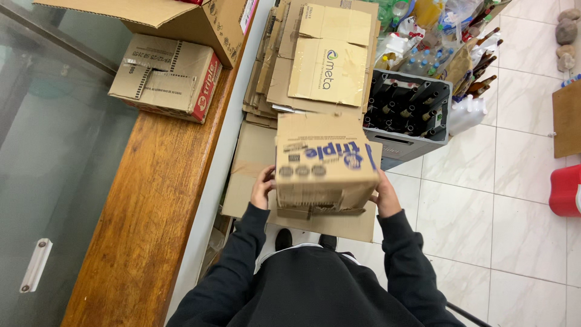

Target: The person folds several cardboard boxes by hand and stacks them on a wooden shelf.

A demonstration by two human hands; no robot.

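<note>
Head view: beyond the cardboard box (pixel 325 166) lies a stack of flattened cartons (pixel 315 60); a grey bottle crate (pixel 408 112) stands to its right, a wooden bench (pixel 151 200) to its left. Left hand (pixel 262 188) and right hand (pixel 386 195) clasp the box's opposite sides, fingers gripping it. The box is worn, its lower flap torn.

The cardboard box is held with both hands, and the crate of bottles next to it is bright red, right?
Not quite. The cardboard box is indeed held between the left hand and the right hand, but the crate of bottles beside it is dark grey, not bright red. The head view shows this; the only red thing there is a container at the right edge.
</note>
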